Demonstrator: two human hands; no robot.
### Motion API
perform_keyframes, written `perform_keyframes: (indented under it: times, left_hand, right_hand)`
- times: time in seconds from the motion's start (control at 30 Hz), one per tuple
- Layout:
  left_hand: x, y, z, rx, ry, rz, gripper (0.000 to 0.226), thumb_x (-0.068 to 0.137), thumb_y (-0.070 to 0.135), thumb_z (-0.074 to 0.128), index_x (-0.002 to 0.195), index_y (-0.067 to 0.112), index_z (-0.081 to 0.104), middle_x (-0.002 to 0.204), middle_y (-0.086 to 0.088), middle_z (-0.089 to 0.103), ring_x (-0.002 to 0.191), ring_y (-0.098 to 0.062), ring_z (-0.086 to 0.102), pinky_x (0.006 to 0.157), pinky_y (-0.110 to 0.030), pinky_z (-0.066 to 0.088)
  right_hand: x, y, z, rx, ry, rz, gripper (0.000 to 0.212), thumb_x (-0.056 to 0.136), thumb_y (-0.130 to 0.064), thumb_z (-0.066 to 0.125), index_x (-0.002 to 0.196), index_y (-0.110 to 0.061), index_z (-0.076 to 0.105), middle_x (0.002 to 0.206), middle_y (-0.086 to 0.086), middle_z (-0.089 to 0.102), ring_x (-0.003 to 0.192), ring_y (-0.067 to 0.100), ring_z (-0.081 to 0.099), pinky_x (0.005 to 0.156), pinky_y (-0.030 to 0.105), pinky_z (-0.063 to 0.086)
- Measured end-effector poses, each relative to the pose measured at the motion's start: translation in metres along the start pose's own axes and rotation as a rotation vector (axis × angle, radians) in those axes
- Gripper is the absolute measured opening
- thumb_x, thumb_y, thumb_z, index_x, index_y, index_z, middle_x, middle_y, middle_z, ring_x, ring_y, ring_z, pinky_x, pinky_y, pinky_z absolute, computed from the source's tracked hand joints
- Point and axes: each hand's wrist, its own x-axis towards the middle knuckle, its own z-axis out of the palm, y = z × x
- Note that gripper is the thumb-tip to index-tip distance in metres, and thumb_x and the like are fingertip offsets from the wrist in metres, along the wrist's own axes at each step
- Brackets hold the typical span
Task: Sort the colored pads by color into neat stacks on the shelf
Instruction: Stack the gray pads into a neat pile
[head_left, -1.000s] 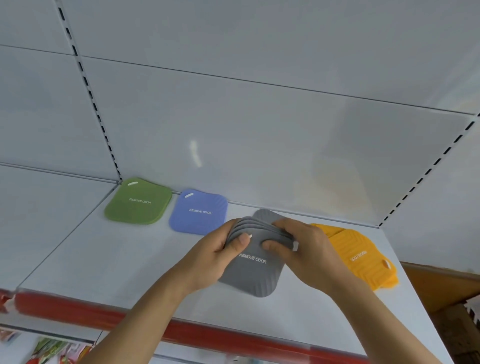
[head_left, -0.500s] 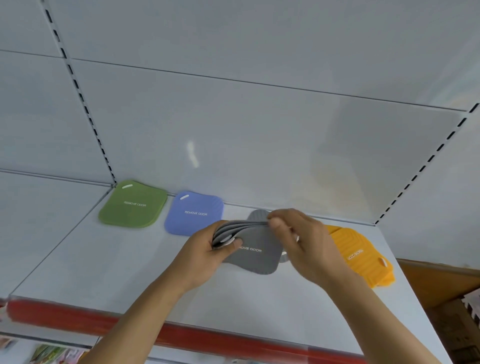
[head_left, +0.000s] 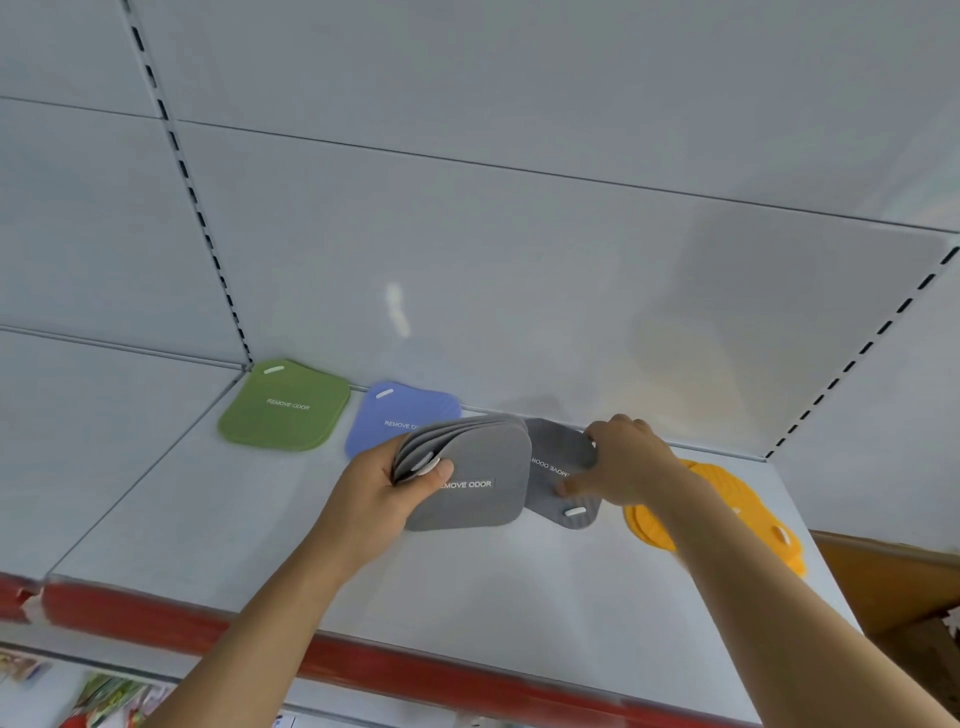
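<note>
A fanned bundle of grey silicone pads (head_left: 467, 478) is clamped in the left grip (head_left: 387, 493); one grey pad (head_left: 563, 467) is pinched by the right grip (head_left: 623, 462) onto the white shelf (head_left: 260, 519). Beyond them, green (head_left: 284, 405), blue (head_left: 400, 415) and orange (head_left: 727, 499) pads are laid; grey stacking remains.

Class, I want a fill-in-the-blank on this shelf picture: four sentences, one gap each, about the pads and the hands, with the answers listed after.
1. The left hand grips a bunch of pads whose colour is ____.
2. The right hand touches a single grey pad that lies on the ____.
3. The pad nearest the shelf's back left corner is the ____ one.
4. The pads to the right of the right hand are ____.

Missing words: grey; shelf; green; orange
</note>
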Motion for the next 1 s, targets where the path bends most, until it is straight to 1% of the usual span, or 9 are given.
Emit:
perform_keyframes:
  times: [0.1,0.23,0.37,0.47,0.57,0.67,0.83,0.93,1.0]
  left_hand:
    - [0.000,0.001,0.000,0.011,0.013,-0.012,0.024,0.099,0.017,0.070,0.118,0.029,0.076,0.114,0.017,0.078,0.113,-0.003,0.070,0.102,-0.034,0.053]
    - [0.001,0.001,0.000,-0.006,0.049,-0.023,0.024,0.100,0.016,0.068,0.117,0.030,0.075,0.114,0.016,0.078,0.112,-0.003,0.070,0.098,-0.030,0.052]
    - [0.006,-0.002,0.000,-0.051,0.106,-0.066,0.022,0.101,0.024,0.068,0.120,0.030,0.074,0.117,0.017,0.077,0.115,-0.005,0.069,0.104,-0.037,0.052]
    - [0.009,0.000,0.002,-0.093,0.120,-0.070,0.022,0.101,0.023,0.068,0.121,0.031,0.074,0.118,0.017,0.077,0.114,-0.003,0.069,0.100,-0.033,0.052]
    - [0.013,0.005,0.005,-0.144,0.115,-0.082,0.023,0.101,0.019,0.067,0.119,0.032,0.075,0.115,0.018,0.078,0.108,0.000,0.070,0.091,-0.028,0.050]
    - [0.017,0.009,0.011,-0.161,0.058,-0.096,0.026,0.102,0.017,0.066,0.123,0.029,0.074,0.119,0.013,0.078,0.116,-0.010,0.070,0.106,-0.040,0.053]
    - [0.018,0.013,0.033,-0.132,-0.117,-0.112,0.031,0.098,0.009,0.066,0.123,0.025,0.075,0.121,0.004,0.078,0.119,-0.019,0.070,0.112,-0.053,0.049]
    - [0.015,0.014,0.042,-0.133,-0.197,-0.134,0.039,0.098,0.000,0.060,0.125,0.024,0.074,0.123,0.001,0.077,0.121,-0.022,0.070,0.112,-0.054,0.049]
    - [0.013,0.011,0.040,-0.196,-0.212,-0.172,0.036,0.102,0.004,0.058,0.128,0.024,0.073,0.126,0.000,0.076,0.123,-0.022,0.069,0.113,-0.055,0.048]
  right_hand:
    - [-0.003,-0.001,0.005,0.071,0.054,-0.043,0.055,0.069,-0.052,0.078,0.115,-0.029,0.058,0.106,-0.001,0.050,0.111,0.027,0.048,0.082,0.036,0.045]
    - [-0.021,0.003,0.012,0.179,0.107,-0.152,0.036,0.079,-0.014,0.061,0.111,-0.029,0.053,0.098,-0.001,0.062,0.089,0.025,0.059,0.063,0.031,0.044]
    - [-0.040,0.006,-0.005,0.285,0.377,-0.249,0.027,0.082,-0.007,0.061,0.097,-0.029,0.062,0.087,-0.004,0.063,0.080,0.025,0.060,0.065,0.030,0.043]
    - [-0.070,0.004,-0.035,0.413,0.557,-0.326,0.038,0.084,-0.001,0.066,0.111,-0.027,0.070,0.093,-0.015,0.067,0.083,0.009,0.062,0.071,0.014,0.046]
    - [-0.104,0.002,-0.062,0.393,0.657,-0.440,0.037,0.088,0.000,0.069,0.116,-0.025,0.073,0.098,-0.018,0.070,0.088,0.000,0.062,0.077,0.008,0.044]
    - [-0.116,0.001,-0.078,0.337,0.589,-0.552,0.033,0.093,-0.004,0.068,0.116,-0.026,0.075,0.106,-0.020,0.072,0.098,-0.005,0.062,0.083,0.006,0.043]
    - [-0.091,-0.032,-0.056,0.188,0.374,-0.794,0.032,0.091,-0.008,0.058,0.112,-0.025,0.076,0.100,-0.009,0.075,0.092,0.014,0.066,0.083,0.029,0.052]
    - [-0.071,-0.042,-0.028,0.172,0.397,-0.850,0.030,0.092,-0.008,0.057,0.112,-0.020,0.076,0.101,-0.003,0.074,0.090,0.022,0.065,0.080,0.038,0.055]
    - [-0.065,-0.039,-0.014,0.199,0.441,-0.808,0.029,0.092,-0.008,0.064,0.118,-0.019,0.072,0.108,-0.003,0.069,0.094,0.020,0.063,0.082,0.035,0.054]
